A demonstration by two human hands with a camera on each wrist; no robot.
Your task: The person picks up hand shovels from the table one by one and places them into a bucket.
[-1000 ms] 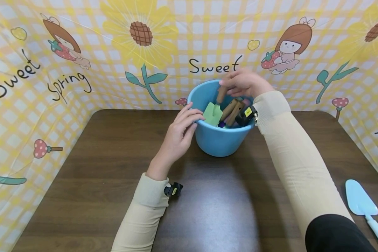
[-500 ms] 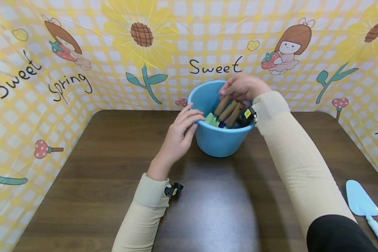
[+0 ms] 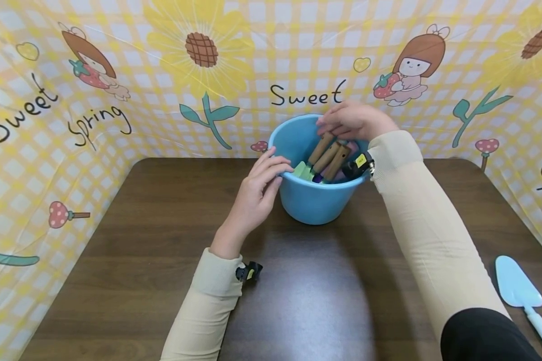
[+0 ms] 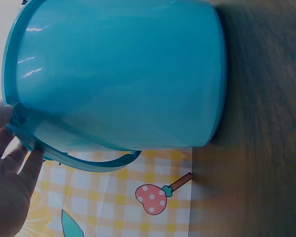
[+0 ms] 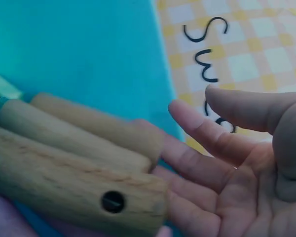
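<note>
A light-blue bucket (image 3: 316, 203) stands upright at the back of the table, with garden hand tools inside. My left hand (image 3: 257, 190) holds its near-left rim, fingers over the edge and thumb outside; the bucket's carrying handle (image 4: 96, 165) hangs by those fingers in the left wrist view. A green trowel (image 3: 303, 171) leans in the bucket, its wooden handle (image 3: 320, 149) up toward the back. Beside it lie other wooden handles (image 5: 79, 177). My right hand (image 3: 357, 120) is over the bucket's back rim, fingers spread and thumb apart, fingertips right by the handle ends, gripping none.
A light-blue trowel (image 3: 519, 283) lies at the table's right edge, beside my right forearm. Yellow checked cloth (image 3: 253, 65) with flower and cartoon prints walls in the back and sides. The dark wooden table (image 3: 131, 281) extends in front of the bucket.
The green trowel has gone from being held by its handle at the rim to lying lower in the bucket. My right hand has let go and risen slightly; my left hand stays put.
</note>
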